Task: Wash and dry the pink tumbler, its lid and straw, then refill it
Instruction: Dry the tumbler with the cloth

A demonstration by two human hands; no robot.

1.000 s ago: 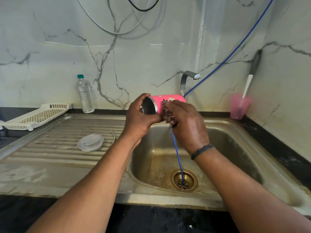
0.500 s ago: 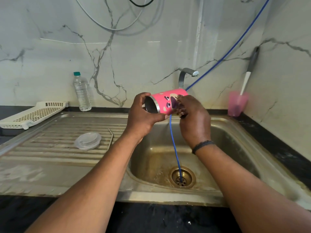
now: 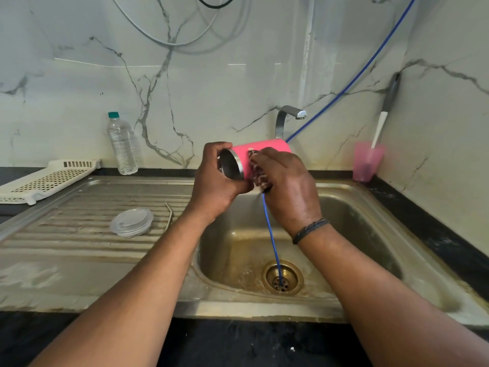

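At frame centre, above the steel sink basin [image 3: 357, 234], the pink metal tumbler [image 3: 264, 149] lies sideways, mouth facing left. The left hand [image 3: 214, 184] grasps its rim; the right hand [image 3: 288, 186] clutches a dark scrubber [image 3: 258, 173] against its side.

I see my left hand [image 3: 215, 185] gripping the open steel rim of the pink tumbler [image 3: 264, 149], held on its side over the sink basin [image 3: 357, 221]. My right hand [image 3: 287, 186] presses a dark scrubber [image 3: 258, 173] to its wall. The clear lid [image 3: 131, 222] and metal straw [image 3: 169, 214] lie on the drainboard [image 3: 66, 229].
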